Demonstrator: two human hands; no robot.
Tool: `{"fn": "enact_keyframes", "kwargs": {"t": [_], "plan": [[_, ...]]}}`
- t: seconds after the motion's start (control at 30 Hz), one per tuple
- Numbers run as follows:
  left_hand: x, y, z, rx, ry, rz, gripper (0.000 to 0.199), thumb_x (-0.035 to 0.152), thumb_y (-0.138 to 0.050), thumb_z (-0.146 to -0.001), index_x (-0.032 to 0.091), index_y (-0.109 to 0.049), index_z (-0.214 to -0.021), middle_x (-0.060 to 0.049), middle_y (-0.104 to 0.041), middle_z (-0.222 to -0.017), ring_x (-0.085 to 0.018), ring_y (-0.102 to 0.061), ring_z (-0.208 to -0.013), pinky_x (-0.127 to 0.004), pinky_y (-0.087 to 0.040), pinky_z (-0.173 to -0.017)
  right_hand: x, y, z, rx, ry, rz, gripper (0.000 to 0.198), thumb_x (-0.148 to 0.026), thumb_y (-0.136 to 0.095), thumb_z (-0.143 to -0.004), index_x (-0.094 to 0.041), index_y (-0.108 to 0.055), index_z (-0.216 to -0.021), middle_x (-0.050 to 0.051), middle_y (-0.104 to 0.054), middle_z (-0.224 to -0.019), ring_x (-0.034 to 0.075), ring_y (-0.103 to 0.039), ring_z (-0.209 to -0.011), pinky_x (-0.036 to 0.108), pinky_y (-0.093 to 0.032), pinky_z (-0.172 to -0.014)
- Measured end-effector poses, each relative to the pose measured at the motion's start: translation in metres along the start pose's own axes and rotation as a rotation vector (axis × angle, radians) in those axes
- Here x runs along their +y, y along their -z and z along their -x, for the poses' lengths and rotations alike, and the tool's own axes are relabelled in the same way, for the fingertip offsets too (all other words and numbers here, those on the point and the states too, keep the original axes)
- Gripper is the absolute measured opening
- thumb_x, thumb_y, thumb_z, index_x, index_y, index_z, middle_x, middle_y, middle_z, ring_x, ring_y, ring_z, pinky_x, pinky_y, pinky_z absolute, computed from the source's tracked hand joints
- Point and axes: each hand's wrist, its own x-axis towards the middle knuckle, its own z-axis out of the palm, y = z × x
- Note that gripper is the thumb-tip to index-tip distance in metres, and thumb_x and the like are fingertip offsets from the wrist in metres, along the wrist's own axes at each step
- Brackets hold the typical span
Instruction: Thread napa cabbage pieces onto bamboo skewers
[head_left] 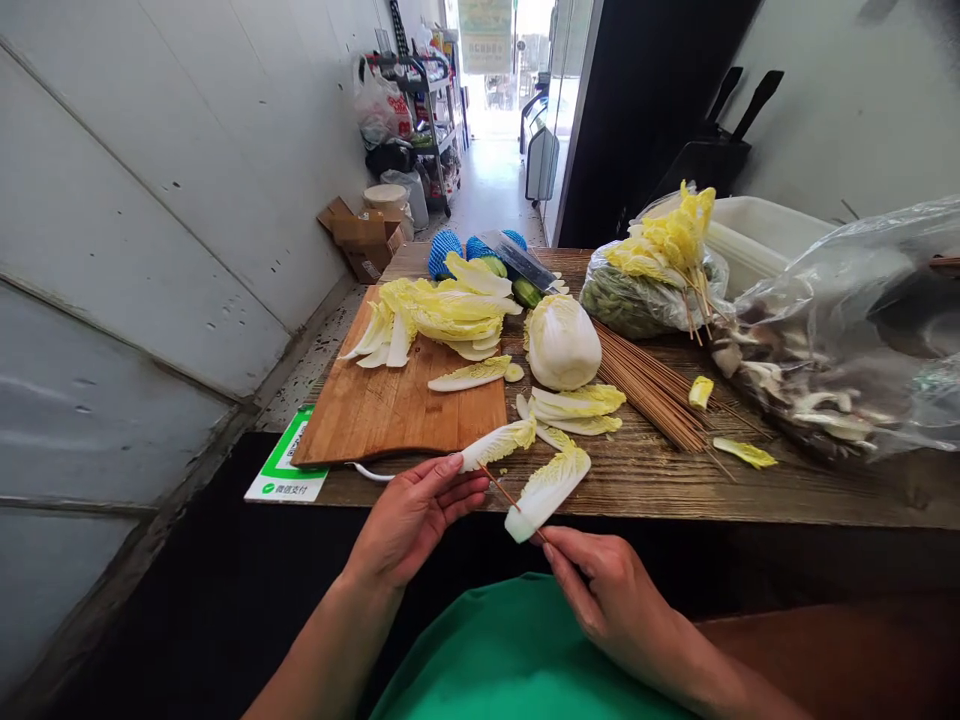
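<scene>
My left hand (424,510) pinches the white base of a cabbage leaf (499,445) between thumb and fingers. My right hand (607,570) grips a thin wooden skewer (501,488) near its lower end. Another cabbage leaf (551,490) is threaded on that skewer, close to my right fingers. The skewer's far tip meets the leaf in my left hand; how deep it goes I cannot tell. Just beyond lie more loose leaves (577,402) and a pale cabbage head (562,342). A pile of cut leaves (442,315) rests on the wooden cutting board (390,410).
A bundle of skewers (645,385) lies right of the cabbage head. Behind it, skewered yellow leaves (671,245) top a plastic bag of greens (622,300). A clear bag of mushrooms (795,385) sits at right. A knife (521,262) lies behind the board, near cucumbers (527,292).
</scene>
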Motion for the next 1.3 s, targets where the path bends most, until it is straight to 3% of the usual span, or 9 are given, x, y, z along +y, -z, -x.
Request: {"fn": "enact_keyframes", "kwargs": {"t": [0.83, 1.1, 1.2, 1.3], "plan": [[0.0, -0.001, 0.001, 0.007, -0.02, 0.037, 0.012, 0.014, -0.057, -0.08, 0.009, -0.068, -0.08, -0.011, -0.071, -0.078, -0.016, -0.066, -0.068, -0.025, -0.055, -0.062, -0.003, 0.001, 0.001, -0.001, -0.014, -0.004, 0.023, -0.017, -0.033, -0.09, -0.016, -0.051, -0.075, -0.002, -0.045, -0.06, 0.01, -0.04, -0.051, 0.022, -0.031, -0.052], [-0.004, -0.004, 0.008, 0.011, -0.023, 0.175, 0.009, 0.01, -0.06, -0.078, 0.01, -0.068, -0.076, -0.005, -0.067, -0.07, -0.008, -0.06, -0.06, -0.019, -0.052, -0.059, -0.002, 0.001, 0.002, 0.064, 0.02, -0.022, 0.022, -0.016, -0.035, -0.09, -0.016, -0.055, -0.08, 0.002, -0.057, -0.064, 0.012, -0.054, -0.054, 0.021, -0.04, -0.054], [0.01, -0.002, 0.01, 0.017, -0.107, 0.157, 0.005, 0.012, -0.064, -0.074, 0.01, -0.067, -0.077, -0.005, -0.067, -0.07, -0.008, -0.059, -0.059, -0.018, -0.051, -0.056, 0.001, 0.002, 0.007, 0.159, 0.093, -0.039, 0.02, -0.014, -0.038, -0.088, -0.016, -0.057, -0.084, 0.003, -0.061, -0.065, 0.012, -0.058, -0.055, 0.02, -0.045, -0.054], [0.037, 0.007, 0.008, 0.134, -0.344, 0.058, 0.012, 0.017, -0.07, -0.069, 0.011, -0.066, -0.078, -0.004, -0.068, -0.07, -0.01, -0.06, -0.059, -0.019, -0.051, -0.056, 0.004, 0.004, 0.011, 0.241, 0.183, -0.037, 0.02, -0.012, -0.04, -0.087, -0.016, -0.059, -0.091, 0.003, -0.064, -0.067, 0.012, -0.061, -0.054, 0.019, -0.05, -0.056]]}}
